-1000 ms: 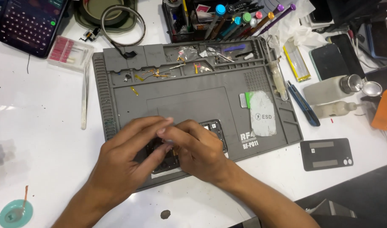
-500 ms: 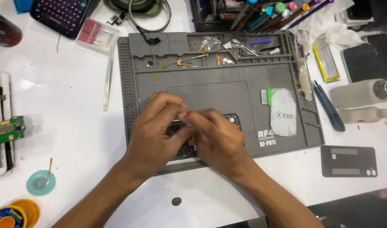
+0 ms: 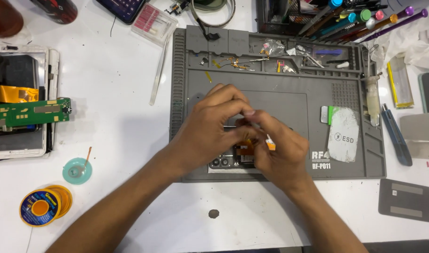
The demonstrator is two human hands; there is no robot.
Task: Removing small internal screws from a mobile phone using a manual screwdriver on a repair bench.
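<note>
Both my hands meet over a dark opened phone (image 3: 228,161) lying on the grey repair mat (image 3: 275,98). My left hand (image 3: 209,126) rests on the phone's upper part, fingers curled toward the right hand. My right hand (image 3: 277,150) pinches a small orange flex strip (image 3: 269,143) above the phone, fingertips touching those of the left. Most of the phone is hidden under the hands.
Small screws and parts lie in the mat's top trays (image 3: 252,61). A green circuit board (image 3: 29,112) on a white disassembled device sits far left. A solder spool (image 3: 43,206), teal dish (image 3: 77,170), tool holder (image 3: 336,18), blue knife (image 3: 395,133) and dark back cover (image 3: 411,199) surround the mat.
The view has shifted so the mat and hands sit further right. The hands stay on the phone; the right fingers have lifted with the orange strip.
</note>
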